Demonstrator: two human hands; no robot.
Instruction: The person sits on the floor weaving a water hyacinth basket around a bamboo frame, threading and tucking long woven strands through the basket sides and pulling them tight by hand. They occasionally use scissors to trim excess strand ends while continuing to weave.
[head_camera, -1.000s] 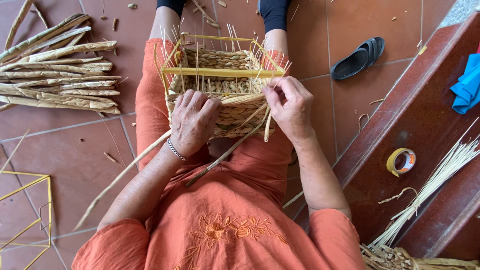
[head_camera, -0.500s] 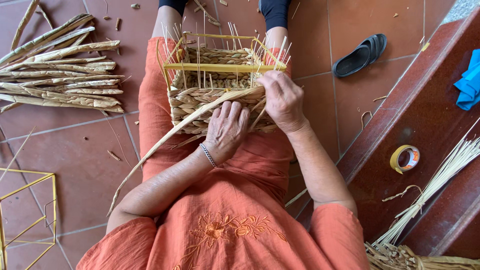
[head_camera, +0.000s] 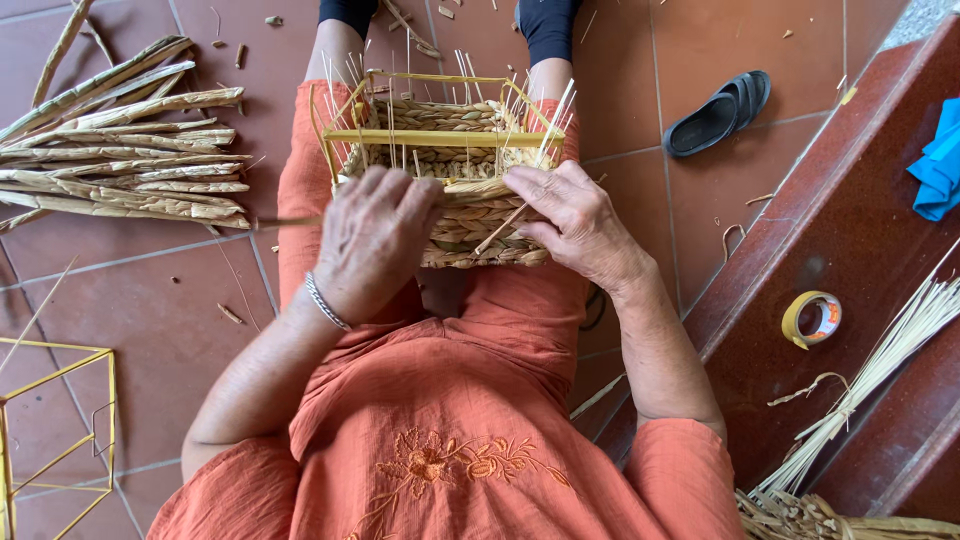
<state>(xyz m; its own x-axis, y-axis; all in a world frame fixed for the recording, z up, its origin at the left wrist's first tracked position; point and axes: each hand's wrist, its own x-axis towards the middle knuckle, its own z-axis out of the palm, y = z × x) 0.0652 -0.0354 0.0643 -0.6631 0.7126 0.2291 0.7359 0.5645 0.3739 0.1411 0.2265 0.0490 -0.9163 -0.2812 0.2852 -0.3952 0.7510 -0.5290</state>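
I see the basket (head_camera: 447, 170) resting on the lap, across both thighs, near side facing the body. It's half woven — braided rows low on the walls, a yellow wire frame (head_camera: 430, 137) and thin upright stakes (head_camera: 556, 112) poking above the weave.

Left hand (head_camera: 372, 238) lies over the basket's near-left corner, palm down, fingers curled onto the top woven row. Fingers pinch a flat strand (head_camera: 283, 222) that runs out leftward from under the hand — grasping it, not slack. A metal bracelet (head_camera: 327, 302) sits on that wrist.

Right hand (head_camera: 575, 222) is on the near-right side of the basket, fingertips pressed on the rim of the weave just right of center. It looks clenched lightly around a thin stick (head_camera: 500, 229) that slants down-left across the front wall; how firm the grip is I cannot tell.

The 2 hands are near each other, with a bare patch of weave between them.

Around: a pile of dried fibre (head_camera: 120, 150) on the tile floor to the left, a second yellow frame (head_camera: 50, 440) at lower left, 1 black sandal (head_camera: 718, 112) upper right, a tape roll (head_camera: 811, 318) on the red step, a bundle of pale straws (head_camera: 880, 370) beside it, blue cloth (head_camera: 940, 165) at the right edge.
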